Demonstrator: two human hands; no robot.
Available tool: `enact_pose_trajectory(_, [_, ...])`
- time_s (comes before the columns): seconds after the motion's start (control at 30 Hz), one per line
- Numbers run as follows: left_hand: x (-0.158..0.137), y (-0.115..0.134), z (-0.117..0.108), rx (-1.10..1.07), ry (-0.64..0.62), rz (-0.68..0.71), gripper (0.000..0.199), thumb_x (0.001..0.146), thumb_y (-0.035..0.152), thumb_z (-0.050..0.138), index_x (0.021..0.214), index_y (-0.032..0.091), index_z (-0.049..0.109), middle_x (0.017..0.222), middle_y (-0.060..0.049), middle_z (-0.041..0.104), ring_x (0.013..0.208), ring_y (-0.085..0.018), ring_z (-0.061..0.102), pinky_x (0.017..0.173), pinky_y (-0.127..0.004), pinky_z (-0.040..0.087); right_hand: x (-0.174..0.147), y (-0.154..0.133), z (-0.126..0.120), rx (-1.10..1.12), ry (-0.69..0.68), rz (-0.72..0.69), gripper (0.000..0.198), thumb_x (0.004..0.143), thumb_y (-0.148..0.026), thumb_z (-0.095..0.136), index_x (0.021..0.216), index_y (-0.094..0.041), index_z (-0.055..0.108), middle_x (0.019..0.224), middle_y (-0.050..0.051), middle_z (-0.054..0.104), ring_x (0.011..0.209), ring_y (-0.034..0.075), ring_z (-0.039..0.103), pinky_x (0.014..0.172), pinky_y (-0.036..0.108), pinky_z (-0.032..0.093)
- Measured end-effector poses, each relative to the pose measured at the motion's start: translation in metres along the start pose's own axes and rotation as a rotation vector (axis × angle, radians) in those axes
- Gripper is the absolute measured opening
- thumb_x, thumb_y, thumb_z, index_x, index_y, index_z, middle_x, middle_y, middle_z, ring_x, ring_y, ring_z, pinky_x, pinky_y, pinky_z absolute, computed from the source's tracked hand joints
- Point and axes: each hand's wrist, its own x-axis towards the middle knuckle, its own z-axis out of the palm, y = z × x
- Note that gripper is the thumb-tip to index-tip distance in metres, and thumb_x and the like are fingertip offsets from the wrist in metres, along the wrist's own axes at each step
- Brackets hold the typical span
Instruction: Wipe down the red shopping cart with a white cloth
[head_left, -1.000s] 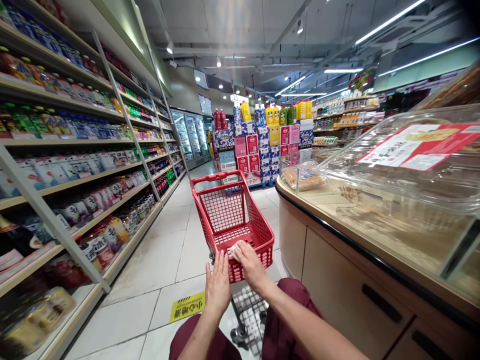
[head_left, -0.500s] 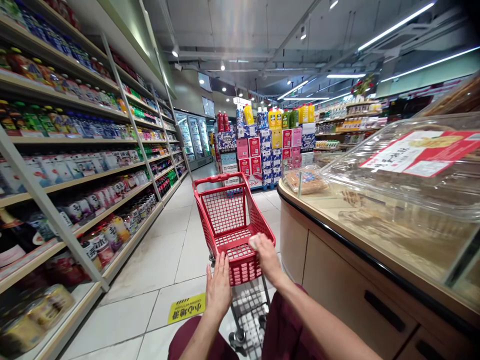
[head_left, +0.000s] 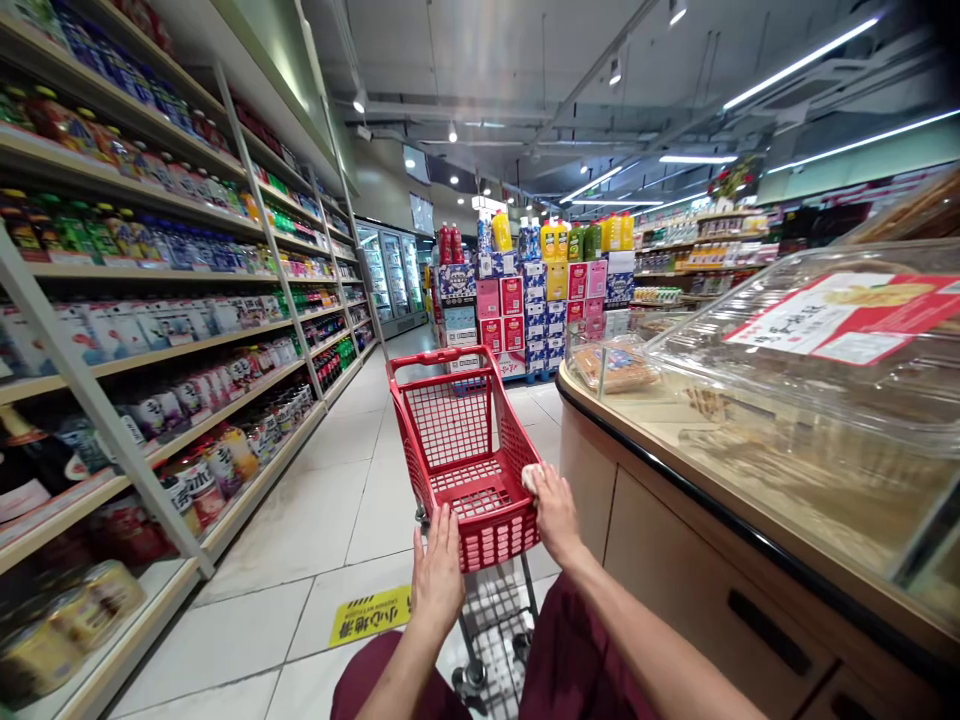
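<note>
Cart [head_left: 469,455] (red) — hands [head_left: 439,575] touching its rim

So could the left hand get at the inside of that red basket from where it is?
Probably yes. The left hand lies flat against the near wall of the red basket, whose top is open. The right hand, holding a white cloth, sits at the right rim, off to one side.

Your red plastic cart basket [head_left: 469,450] stood upright on its metal wheeled frame in the aisle, mesh walls, nothing visible inside. A small white cloth [head_left: 530,476] lay bunched on its right rim, partly hidden, pressed against the plastic at the near corner.
</note>
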Motion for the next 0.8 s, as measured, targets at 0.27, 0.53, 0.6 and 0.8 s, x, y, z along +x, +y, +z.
enact_pose_trajectory(0.27, [-0.001,-0.002,0.000,0.026,-0.003,0.011,0.074,0.064,0.003,0.034,0.136,0.014,0.021,0.143,-0.007,0.025,0.133,-0.019,0.015,0.107,-0.048,0.017,-0.012,-0.034,0.017,0.100,-0.074,-0.240,0.044,0.082,-0.006,0.034,0.120,-0.018,0.052,0.128,0.010,0.047,0.123,0.019,0.037,0.100,0.043,0.034])
enact_pose_trajectory(0.53, [0.001,0.001,-0.001,-0.001,-0.040,0.009,0.070,0.068,0.010,0.037,0.136,0.014,0.021,0.143,-0.008,0.025,0.134,-0.020,0.015,0.107,-0.048,0.017,-0.014,-0.029,0.016,0.081,-0.019,-0.167,0.046,0.083,-0.005,0.031,0.125,-0.018,0.047,0.131,0.010,0.044,0.125,0.019,0.034,0.102,0.044,0.031])
enact_pose_trajectory(0.6, [0.000,-0.001,-0.001,-0.003,-0.036,0.013,0.071,0.067,0.008,0.036,0.136,0.014,0.021,0.143,-0.007,0.025,0.134,-0.020,0.014,0.107,-0.048,0.016,-0.019,-0.045,0.022,0.128,-0.063,-0.280,0.045,0.084,-0.007,0.034,0.125,-0.020,0.047,0.132,0.008,0.043,0.125,0.017,0.035,0.102,0.042,0.032])
enact_pose_trajectory(0.8, [-0.001,-0.002,-0.001,-0.003,-0.038,0.003,0.071,0.067,0.007,0.035,0.136,0.014,0.020,0.144,-0.007,0.022,0.134,-0.019,0.014,0.108,-0.048,0.016,0.000,-0.007,0.005,0.009,-0.011,0.018,0.046,0.081,-0.003,0.032,0.121,-0.015,0.051,0.129,0.013,0.046,0.125,0.022,0.035,0.100,0.048,0.031])
